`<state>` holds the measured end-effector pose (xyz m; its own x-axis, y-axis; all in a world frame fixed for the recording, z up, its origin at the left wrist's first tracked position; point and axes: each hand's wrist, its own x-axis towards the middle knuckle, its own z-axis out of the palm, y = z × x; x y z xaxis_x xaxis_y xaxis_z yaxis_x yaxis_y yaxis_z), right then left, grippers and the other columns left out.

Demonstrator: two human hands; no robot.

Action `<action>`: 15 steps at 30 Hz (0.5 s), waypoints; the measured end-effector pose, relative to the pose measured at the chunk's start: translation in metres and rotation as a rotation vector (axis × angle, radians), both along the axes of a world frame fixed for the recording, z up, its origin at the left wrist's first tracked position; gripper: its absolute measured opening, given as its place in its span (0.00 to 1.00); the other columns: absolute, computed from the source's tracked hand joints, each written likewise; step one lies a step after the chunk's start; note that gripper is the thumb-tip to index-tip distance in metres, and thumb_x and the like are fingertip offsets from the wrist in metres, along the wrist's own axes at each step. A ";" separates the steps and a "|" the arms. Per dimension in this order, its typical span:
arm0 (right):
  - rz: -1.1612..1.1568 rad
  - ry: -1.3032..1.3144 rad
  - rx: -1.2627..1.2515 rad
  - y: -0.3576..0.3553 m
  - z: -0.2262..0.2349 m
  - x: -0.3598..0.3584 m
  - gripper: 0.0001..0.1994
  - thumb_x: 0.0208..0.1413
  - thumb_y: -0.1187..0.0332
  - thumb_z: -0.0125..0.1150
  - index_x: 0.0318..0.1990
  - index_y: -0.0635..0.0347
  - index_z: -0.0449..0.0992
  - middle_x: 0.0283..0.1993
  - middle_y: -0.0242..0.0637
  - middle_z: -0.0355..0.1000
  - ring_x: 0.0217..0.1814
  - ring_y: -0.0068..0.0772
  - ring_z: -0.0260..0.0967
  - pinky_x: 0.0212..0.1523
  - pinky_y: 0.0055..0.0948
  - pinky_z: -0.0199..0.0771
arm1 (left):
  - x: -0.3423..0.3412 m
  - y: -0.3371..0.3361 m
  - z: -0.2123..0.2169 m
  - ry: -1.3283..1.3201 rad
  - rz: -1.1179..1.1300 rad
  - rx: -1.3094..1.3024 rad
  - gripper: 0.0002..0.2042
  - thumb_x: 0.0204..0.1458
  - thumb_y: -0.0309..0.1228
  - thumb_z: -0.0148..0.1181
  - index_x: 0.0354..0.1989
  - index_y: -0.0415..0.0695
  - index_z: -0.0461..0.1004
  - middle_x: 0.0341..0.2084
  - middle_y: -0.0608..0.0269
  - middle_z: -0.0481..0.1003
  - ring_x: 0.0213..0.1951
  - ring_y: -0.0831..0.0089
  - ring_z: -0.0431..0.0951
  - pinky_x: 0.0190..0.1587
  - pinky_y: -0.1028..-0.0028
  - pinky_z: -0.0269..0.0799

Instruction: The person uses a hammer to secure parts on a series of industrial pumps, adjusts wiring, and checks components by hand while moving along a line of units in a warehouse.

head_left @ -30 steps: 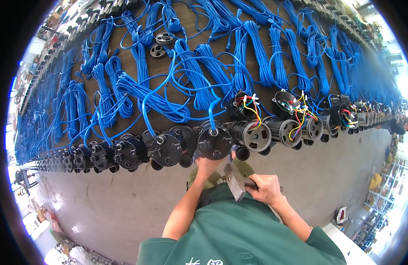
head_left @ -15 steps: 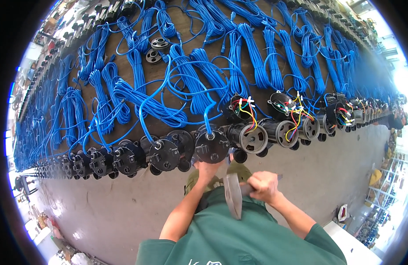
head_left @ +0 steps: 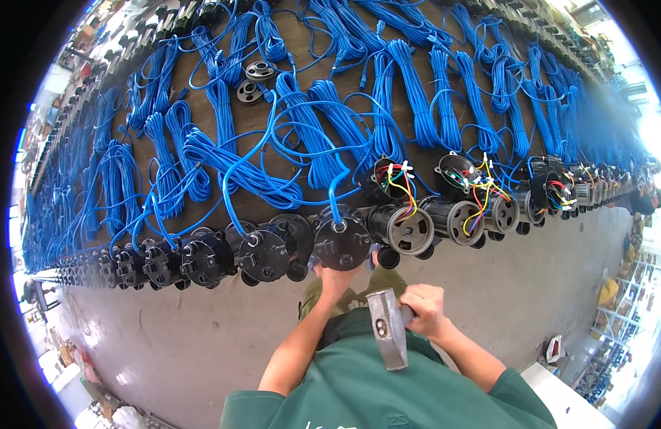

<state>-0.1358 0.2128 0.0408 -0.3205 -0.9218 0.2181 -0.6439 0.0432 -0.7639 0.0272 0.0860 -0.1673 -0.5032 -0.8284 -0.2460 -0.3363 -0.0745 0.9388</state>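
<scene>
Head view showed our right hand (head_left: 425, 309) gripping a hammer (head_left: 390, 332), its metal head toward that hand's eight o'clock. At twelve o'clock from our left hand (head_left: 336, 279) sat a black capped cylinder (head_left: 342, 247), hiding the fingertips; we could not tell their grasp. A blue cable (head_left: 334, 204) rose from it.

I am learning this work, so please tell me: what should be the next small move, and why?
Probably, the right hand should bring the hammer toward the round black end cover: that hand grips the hammer, the hammer's head is apart from the cover, and the left hand is at the cover's lower edge.
</scene>
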 end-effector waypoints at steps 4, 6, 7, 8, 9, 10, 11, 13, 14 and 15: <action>-0.114 0.130 0.203 0.010 -0.045 -0.001 0.08 0.47 0.70 0.72 0.25 0.53 0.75 0.19 0.36 0.68 0.20 0.44 0.69 0.21 0.42 0.67 | -0.018 -0.004 0.030 -0.042 0.074 -0.007 0.22 0.47 0.31 0.77 0.52 0.40 0.79 0.42 0.59 0.81 0.43 0.65 0.80 0.50 0.64 0.76; -0.107 0.105 0.231 0.020 -0.041 0.011 0.08 0.48 0.70 0.72 0.25 0.52 0.76 0.19 0.36 0.69 0.20 0.44 0.70 0.21 0.41 0.67 | -0.010 -0.003 0.019 -0.005 0.023 -0.089 0.22 0.47 0.31 0.78 0.51 0.40 0.79 0.40 0.60 0.81 0.42 0.66 0.79 0.49 0.64 0.77; -0.085 0.075 0.207 0.021 -0.033 0.015 0.08 0.48 0.70 0.73 0.25 0.53 0.75 0.20 0.36 0.69 0.20 0.43 0.70 0.21 0.41 0.68 | -0.009 -0.001 0.019 0.004 0.013 -0.054 0.23 0.45 0.30 0.79 0.50 0.40 0.79 0.40 0.61 0.81 0.42 0.67 0.79 0.49 0.64 0.77; -0.040 0.046 0.195 0.021 -0.025 0.016 0.11 0.49 0.69 0.73 0.24 0.53 0.73 0.20 0.35 0.69 0.20 0.42 0.70 0.21 0.41 0.68 | -0.010 -0.003 0.017 0.013 0.004 -0.024 0.24 0.44 0.29 0.80 0.50 0.41 0.79 0.40 0.62 0.81 0.41 0.67 0.78 0.48 0.64 0.77; -0.004 0.064 0.169 0.020 -0.022 0.015 0.14 0.50 0.68 0.75 0.22 0.56 0.72 0.19 0.38 0.68 0.18 0.44 0.68 0.21 0.39 0.66 | -0.013 -0.005 0.019 0.024 -0.010 0.007 0.24 0.43 0.28 0.81 0.50 0.41 0.79 0.40 0.63 0.81 0.41 0.68 0.78 0.48 0.64 0.77; -0.007 0.068 0.171 0.020 -0.018 0.016 0.14 0.50 0.68 0.74 0.22 0.55 0.71 0.19 0.36 0.68 0.19 0.43 0.70 0.21 0.40 0.66 | -0.011 -0.007 0.023 0.013 -0.048 0.035 0.26 0.42 0.28 0.81 0.51 0.41 0.79 0.41 0.64 0.81 0.42 0.69 0.78 0.48 0.65 0.77; -0.010 0.072 0.172 0.019 -0.012 0.017 0.14 0.49 0.68 0.74 0.23 0.55 0.71 0.20 0.35 0.69 0.21 0.42 0.71 0.21 0.41 0.67 | -0.007 -0.009 0.027 0.017 -0.077 0.075 0.27 0.42 0.28 0.81 0.53 0.41 0.79 0.41 0.64 0.81 0.42 0.69 0.78 0.48 0.65 0.77; -0.084 0.055 0.218 0.027 -0.018 0.021 0.13 0.48 0.68 0.74 0.23 0.55 0.71 0.20 0.35 0.69 0.21 0.42 0.72 0.21 0.41 0.67 | -0.004 -0.016 0.052 0.037 -0.136 0.161 0.29 0.41 0.28 0.82 0.55 0.42 0.78 0.42 0.64 0.81 0.43 0.69 0.79 0.49 0.65 0.77; -0.101 0.024 0.238 0.032 -0.021 0.020 0.12 0.46 0.69 0.74 0.24 0.55 0.72 0.20 0.36 0.70 0.21 0.43 0.72 0.22 0.40 0.68 | -0.002 -0.019 0.061 0.054 -0.164 0.213 0.30 0.41 0.28 0.82 0.57 0.42 0.77 0.43 0.64 0.81 0.43 0.68 0.79 0.50 0.65 0.77; -0.106 -0.009 0.255 0.034 -0.022 0.020 0.10 0.45 0.70 0.73 0.25 0.55 0.73 0.21 0.36 0.70 0.21 0.43 0.72 0.22 0.40 0.68 | 0.005 -0.020 0.059 0.079 -0.175 0.182 0.34 0.41 0.29 0.82 0.60 0.42 0.75 0.46 0.63 0.81 0.45 0.67 0.80 0.51 0.64 0.78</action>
<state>-0.1153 0.2466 0.0190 -0.4186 -0.9080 -0.0200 -0.6192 0.3014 -0.7251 0.0324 0.0664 -0.1087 -0.6588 -0.6724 -0.3374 -0.2849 -0.1921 0.9391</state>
